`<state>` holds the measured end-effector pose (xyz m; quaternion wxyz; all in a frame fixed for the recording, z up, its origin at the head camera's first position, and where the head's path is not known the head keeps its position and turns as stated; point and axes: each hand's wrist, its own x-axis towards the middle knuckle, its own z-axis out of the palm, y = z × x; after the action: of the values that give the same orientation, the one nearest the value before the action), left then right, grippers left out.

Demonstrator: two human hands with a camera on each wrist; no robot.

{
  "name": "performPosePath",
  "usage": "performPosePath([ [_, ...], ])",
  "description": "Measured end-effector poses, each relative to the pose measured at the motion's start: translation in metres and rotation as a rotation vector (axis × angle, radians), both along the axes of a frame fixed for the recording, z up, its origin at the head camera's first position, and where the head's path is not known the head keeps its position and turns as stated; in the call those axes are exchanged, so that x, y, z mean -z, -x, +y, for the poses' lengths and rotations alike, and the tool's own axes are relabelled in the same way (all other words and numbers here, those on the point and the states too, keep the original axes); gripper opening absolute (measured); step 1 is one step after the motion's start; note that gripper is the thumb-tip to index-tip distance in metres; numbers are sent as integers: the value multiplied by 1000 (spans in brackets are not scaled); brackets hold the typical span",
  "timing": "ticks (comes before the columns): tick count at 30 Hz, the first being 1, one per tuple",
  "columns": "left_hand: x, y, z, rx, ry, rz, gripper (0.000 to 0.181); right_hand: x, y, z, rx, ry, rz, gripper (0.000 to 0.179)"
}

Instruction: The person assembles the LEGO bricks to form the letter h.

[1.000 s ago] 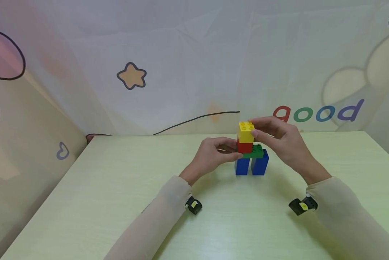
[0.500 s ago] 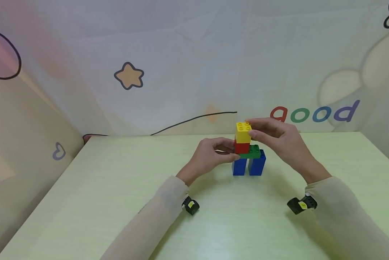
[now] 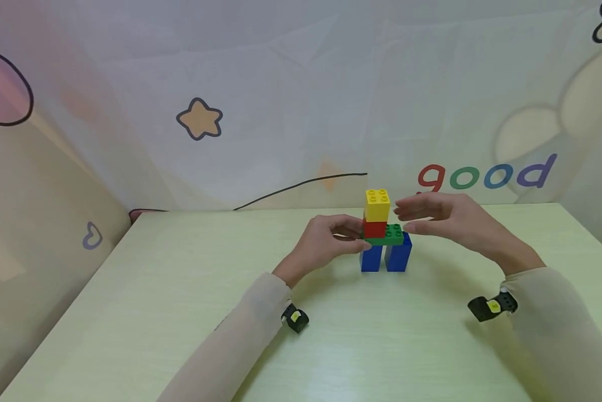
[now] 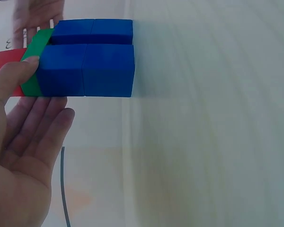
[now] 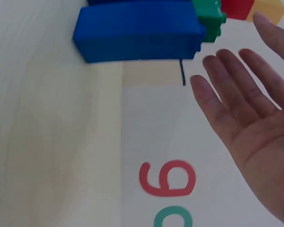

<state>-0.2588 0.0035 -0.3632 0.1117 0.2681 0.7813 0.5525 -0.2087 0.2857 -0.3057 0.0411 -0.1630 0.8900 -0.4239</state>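
Note:
A small toy-brick structure stands on the table. Two blue columns (image 3: pixel 398 257) carry a flat green brick (image 3: pixel 393 235). On that brick's left part sits a red brick (image 3: pixel 374 229), topped by a yellow brick (image 3: pixel 377 210). My left hand (image 3: pixel 326 241) grips the structure from the left. In the left wrist view the thumb (image 4: pixel 26 71) lies on the green brick and the fingers reach behind it. To the right of the structure my right hand (image 3: pixel 447 223) holds nothing, its fingers extended and apart from the bricks. Its palm (image 5: pixel 270 142) shows in the right wrist view.
The pale table (image 3: pixel 230 301) ends at a printed cloth backdrop (image 3: pixel 281 111) just behind the bricks. Black wrist cameras hang under both sleeves, one on the left wrist (image 3: pixel 295 317) and one on the right wrist (image 3: pixel 489 306).
My right hand has let go of the yellow brick and moved a little to the right. The yellow brick stays on the red one, and my left hand keeps its hold.

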Motion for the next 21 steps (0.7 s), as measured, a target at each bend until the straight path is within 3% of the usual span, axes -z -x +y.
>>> performPosePath([
  [7, 1, 1, -1, 11, 5, 13, 36, 14, 6, 7, -40, -66, -115, 53],
  [16, 1, 2, -4, 29, 9, 16, 38, 24, 12, 9, -60, -103, -159, 55],
  [21, 1, 5, -7, 0, 58, 41, 37, 26, 13, 5, -51, -99, -137, 53],
])
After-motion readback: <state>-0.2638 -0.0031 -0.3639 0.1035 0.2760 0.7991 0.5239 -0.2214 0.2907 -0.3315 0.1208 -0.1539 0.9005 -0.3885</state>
